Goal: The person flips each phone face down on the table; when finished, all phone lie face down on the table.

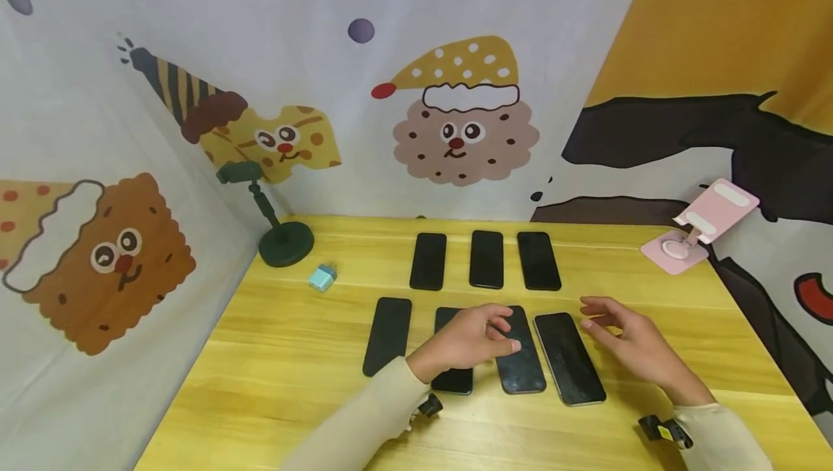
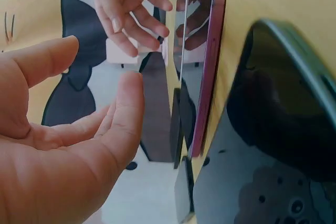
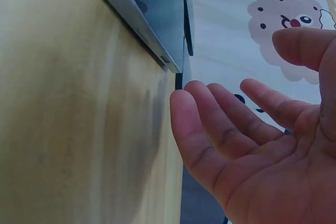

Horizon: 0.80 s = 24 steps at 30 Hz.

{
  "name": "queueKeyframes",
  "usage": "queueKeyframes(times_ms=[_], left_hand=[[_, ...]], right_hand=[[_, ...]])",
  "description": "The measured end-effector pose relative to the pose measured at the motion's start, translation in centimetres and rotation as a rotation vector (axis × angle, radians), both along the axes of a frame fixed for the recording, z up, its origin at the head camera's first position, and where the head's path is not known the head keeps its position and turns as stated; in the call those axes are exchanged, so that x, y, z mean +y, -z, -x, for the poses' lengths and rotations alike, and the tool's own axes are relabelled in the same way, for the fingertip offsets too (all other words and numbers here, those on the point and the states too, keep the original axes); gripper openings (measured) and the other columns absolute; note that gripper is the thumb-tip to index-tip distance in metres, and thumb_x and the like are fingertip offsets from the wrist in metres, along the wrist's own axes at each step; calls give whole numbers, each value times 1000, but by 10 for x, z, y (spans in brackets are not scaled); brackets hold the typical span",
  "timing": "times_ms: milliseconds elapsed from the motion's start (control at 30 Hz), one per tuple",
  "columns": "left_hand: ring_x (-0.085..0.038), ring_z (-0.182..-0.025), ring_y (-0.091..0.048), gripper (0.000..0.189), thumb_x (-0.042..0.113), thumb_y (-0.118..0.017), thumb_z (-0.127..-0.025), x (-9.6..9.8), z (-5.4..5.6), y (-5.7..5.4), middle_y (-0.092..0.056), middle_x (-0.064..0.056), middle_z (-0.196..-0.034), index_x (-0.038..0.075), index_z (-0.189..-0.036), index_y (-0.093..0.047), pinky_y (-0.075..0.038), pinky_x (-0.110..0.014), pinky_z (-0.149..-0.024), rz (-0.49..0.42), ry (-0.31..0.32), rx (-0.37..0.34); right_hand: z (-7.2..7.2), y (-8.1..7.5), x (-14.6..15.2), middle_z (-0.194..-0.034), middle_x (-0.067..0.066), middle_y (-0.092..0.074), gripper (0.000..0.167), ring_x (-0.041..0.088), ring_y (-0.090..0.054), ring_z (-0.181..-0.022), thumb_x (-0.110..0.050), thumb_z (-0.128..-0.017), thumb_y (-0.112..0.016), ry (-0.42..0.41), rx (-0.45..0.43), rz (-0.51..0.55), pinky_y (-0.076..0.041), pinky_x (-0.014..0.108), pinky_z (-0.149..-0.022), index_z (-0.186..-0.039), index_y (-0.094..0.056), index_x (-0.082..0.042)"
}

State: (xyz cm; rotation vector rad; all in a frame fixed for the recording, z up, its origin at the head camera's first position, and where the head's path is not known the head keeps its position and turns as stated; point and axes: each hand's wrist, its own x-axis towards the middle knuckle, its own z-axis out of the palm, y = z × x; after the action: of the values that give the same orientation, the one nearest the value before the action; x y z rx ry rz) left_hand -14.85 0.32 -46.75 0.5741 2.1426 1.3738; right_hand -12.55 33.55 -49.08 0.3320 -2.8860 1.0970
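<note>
My left hand (image 1: pixel 465 337) hovers over two dark smartphones in the front row, partly covering the second phone (image 1: pixel 453 382) and the third phone (image 1: pixel 523 371). Its fingers are loosely bent and hold nothing, as the left wrist view also shows. Just right of the silver-edged phone (image 1: pixel 570 359) at the row's right end is my right hand (image 1: pixel 638 348), empty, fingers relaxed. That phone's pale edge (image 3: pixel 149 40) shows beyond the fingertips in the right wrist view. Farthest left in this row lies another black phone (image 1: pixel 388 336). In the left wrist view one phone has a pinkish-red side (image 2: pixel 210 77).
Behind lie three more phones: a left one (image 1: pixel 428 261), a middle one (image 1: pixel 487 260) and a right one (image 1: pixel 539 261). A dark green stand (image 1: pixel 286 243) and a light blue charger plug (image 1: pixel 322 278) are at back left, a pink phone stand (image 1: pixel 716 210) at back right. Printed cloth hangs behind the table.
</note>
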Motion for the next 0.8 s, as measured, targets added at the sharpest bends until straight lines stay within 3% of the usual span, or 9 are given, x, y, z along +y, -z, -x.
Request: queueKeyframes(times_ms=[133, 267, 367, 500, 800], left_hand=[[-4, -108, -68, 67, 34, -76, -100, 18, -1, 1, -66, -1, -138, 15, -159, -49, -58, -24, -87, -18, 6, -59], [-8, -118, -67, 66, 30, -75, -101, 33, -2, 3, -63, -4, -143, 12, -159, -48, -58, -23, -91, -64, 16, -124], [-13, -126, -65, 66, 30, -75, -101, 43, -5, 4, -59, -7, -149, 11, -158, -49, -57, -25, -95, -85, 14, -168], [-13, -127, -66, 69, 31, -77, -99, 56, -8, 4, -57, -8, -153, 13, -159, -48, -58, -26, -95, -84, -3, -195], [-24, -134, -64, 79, 27, -79, -98, 78, -17, 6, -51, -14, -159, 12, -164, -39, -58, -39, -103, -111, -52, -313]], right_hand=[[-2, 1, -1, -130, 15, -71, 47, 14, -70, -108, -30, -107, -67, 8, -36, 21, -60, 24, -80, -147, -58, -6], [-3, 5, -1, -133, 19, -68, 49, 6, -68, -106, -28, -107, -66, 7, -95, 90, -62, 27, -76, -148, -55, -4], [-5, 7, -4, -136, 22, -66, 51, 13, -68, -110, -28, -108, -65, 10, -159, 156, -64, 29, -75, -150, -52, -3], [-8, 8, -6, -139, 23, -63, 53, 34, -67, -117, -28, -108, -64, 17, -216, 208, -64, 29, -77, -152, -50, -2], [-11, 9, -2, -146, 28, -58, 56, 38, -66, -121, -30, -110, -61, 7, -299, 293, -65, 33, -78, -154, -46, 2]])
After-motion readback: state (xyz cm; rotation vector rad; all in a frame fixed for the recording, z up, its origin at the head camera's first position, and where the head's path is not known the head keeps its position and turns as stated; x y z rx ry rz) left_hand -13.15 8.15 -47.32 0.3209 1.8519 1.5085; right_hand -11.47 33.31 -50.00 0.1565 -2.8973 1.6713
